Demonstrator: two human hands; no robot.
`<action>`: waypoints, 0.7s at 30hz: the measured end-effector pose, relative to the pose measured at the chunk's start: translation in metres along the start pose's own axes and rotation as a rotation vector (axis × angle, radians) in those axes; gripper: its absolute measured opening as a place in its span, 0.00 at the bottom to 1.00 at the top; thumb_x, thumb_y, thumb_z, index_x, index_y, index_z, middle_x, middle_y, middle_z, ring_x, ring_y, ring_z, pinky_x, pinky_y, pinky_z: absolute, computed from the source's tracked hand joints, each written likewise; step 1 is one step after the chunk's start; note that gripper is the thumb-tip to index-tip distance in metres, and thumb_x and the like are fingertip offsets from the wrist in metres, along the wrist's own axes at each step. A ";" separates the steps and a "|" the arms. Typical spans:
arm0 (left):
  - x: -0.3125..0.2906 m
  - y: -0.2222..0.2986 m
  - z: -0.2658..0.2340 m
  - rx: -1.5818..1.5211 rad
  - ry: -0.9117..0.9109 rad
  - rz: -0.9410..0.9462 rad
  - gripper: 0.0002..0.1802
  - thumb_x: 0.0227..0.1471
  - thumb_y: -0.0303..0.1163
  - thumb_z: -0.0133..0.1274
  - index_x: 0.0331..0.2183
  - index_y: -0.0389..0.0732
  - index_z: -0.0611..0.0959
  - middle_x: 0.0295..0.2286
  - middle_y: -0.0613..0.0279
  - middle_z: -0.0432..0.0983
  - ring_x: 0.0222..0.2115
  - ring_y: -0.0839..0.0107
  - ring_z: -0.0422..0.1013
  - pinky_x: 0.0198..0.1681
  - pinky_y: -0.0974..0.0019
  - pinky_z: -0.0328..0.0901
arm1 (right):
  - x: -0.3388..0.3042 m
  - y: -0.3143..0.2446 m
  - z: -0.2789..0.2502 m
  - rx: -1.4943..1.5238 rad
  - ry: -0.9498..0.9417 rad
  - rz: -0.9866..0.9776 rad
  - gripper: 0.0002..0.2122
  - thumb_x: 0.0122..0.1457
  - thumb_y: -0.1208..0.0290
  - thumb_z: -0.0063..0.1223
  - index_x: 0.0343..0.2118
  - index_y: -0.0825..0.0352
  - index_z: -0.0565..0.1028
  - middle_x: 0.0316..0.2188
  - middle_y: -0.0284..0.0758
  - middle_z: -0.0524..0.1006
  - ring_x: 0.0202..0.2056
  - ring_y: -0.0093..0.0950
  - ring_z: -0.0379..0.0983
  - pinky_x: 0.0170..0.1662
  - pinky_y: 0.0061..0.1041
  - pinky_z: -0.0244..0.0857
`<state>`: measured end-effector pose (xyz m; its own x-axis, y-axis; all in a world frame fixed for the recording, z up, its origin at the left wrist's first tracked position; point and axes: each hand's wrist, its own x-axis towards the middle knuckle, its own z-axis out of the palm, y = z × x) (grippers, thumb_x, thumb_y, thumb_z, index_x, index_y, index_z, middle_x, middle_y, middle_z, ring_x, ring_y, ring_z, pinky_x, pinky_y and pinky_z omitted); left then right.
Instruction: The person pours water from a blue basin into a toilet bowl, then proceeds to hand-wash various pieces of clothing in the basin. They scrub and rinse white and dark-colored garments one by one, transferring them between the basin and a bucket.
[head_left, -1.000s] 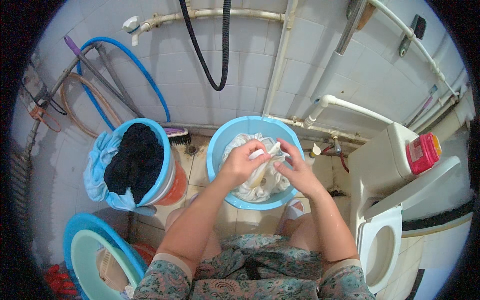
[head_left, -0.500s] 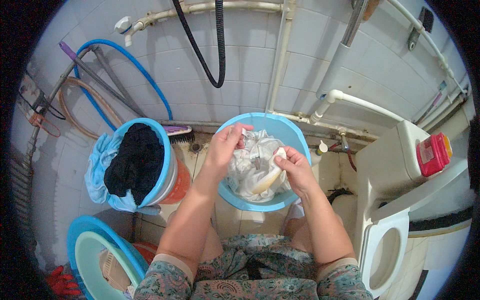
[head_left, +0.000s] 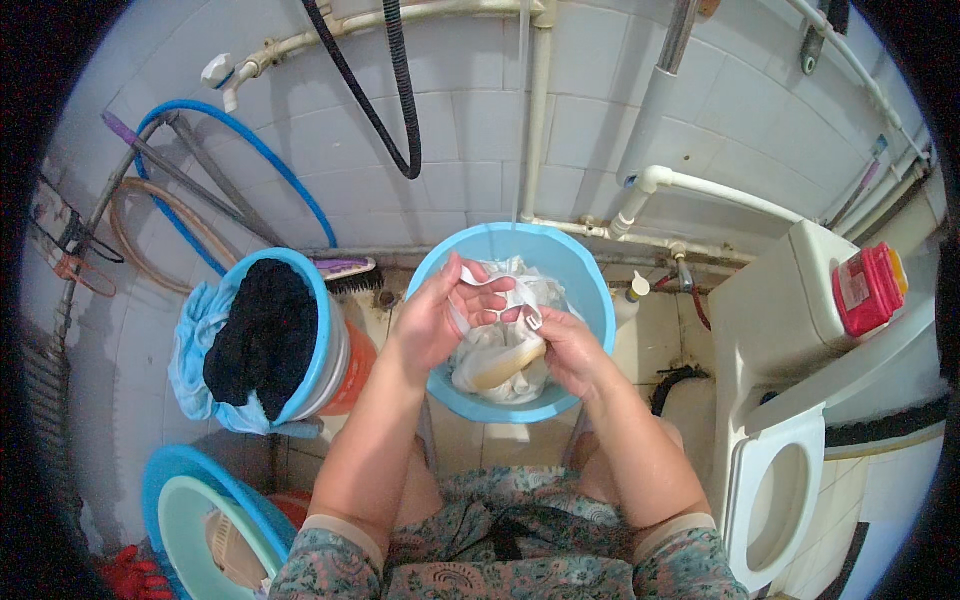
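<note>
A light-blue basin (head_left: 592, 268) in front of me holds wet white laundry (head_left: 545, 290). Over it, a white strap (head_left: 524, 292) is looped across the curled fingers of my left hand (head_left: 425, 325), whose palm is turned up. My right hand (head_left: 568, 352) pinches the strap's other part by a small fastener. Below hangs a rounded, cup-shaped piece (head_left: 505, 368) with a yellowish-beige stain or lining; with the strap, it looks like a white bra. A thin stream of water (head_left: 518, 150) falls at the basin's back rim.
To the left, a bucket (head_left: 335, 375) holds black cloth (head_left: 262, 335) and light-blue cloth (head_left: 195, 365). Nested basins (head_left: 165, 468) stand nearer. A brush (head_left: 350, 275) lies by the wall, below hoses (head_left: 270, 150) and pipes. A toilet (head_left: 775, 320) with a red container (head_left: 868, 290) stands right.
My hands have shifted along the white garment: the strap is now stretched between them, and the cup-shaped piece has dropped lower into the basin. The whole view has shifted slightly.
</note>
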<state>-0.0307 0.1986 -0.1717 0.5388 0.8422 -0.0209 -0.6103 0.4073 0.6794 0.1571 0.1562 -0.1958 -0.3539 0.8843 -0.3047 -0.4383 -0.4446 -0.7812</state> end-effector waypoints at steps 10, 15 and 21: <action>0.001 0.005 -0.008 0.106 0.109 0.059 0.18 0.58 0.43 0.36 0.30 0.39 0.73 0.34 0.47 0.74 0.29 0.67 0.74 0.34 0.67 0.69 | -0.002 -0.010 -0.006 0.251 -0.018 -0.095 0.14 0.59 0.64 0.42 0.41 0.70 0.69 0.38 0.35 0.73 0.40 0.24 0.69 0.46 0.24 0.61; 0.001 0.010 -0.020 0.519 0.194 0.127 0.11 0.54 0.35 0.43 0.36 0.38 0.73 0.39 0.51 0.71 0.38 0.68 0.70 0.43 0.66 0.64 | -0.004 -0.012 -0.003 0.010 0.063 -0.162 0.13 0.60 0.65 0.42 0.40 0.68 0.71 0.36 0.32 0.74 0.37 0.21 0.69 0.42 0.22 0.62; 0.000 -0.010 0.005 1.174 0.068 0.367 0.21 0.49 0.35 0.52 0.45 0.38 0.72 0.41 0.62 0.70 0.43 0.73 0.65 0.46 0.70 0.59 | 0.002 0.000 0.000 -0.293 0.155 -0.293 0.12 0.59 0.65 0.44 0.38 0.67 0.73 0.31 0.28 0.74 0.33 0.17 0.67 0.38 0.19 0.61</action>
<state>-0.0214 0.1921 -0.1748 0.3930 0.8706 0.2958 0.1917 -0.3922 0.8997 0.1561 0.1585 -0.1959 -0.1121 0.9878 -0.1078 -0.2412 -0.1323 -0.9614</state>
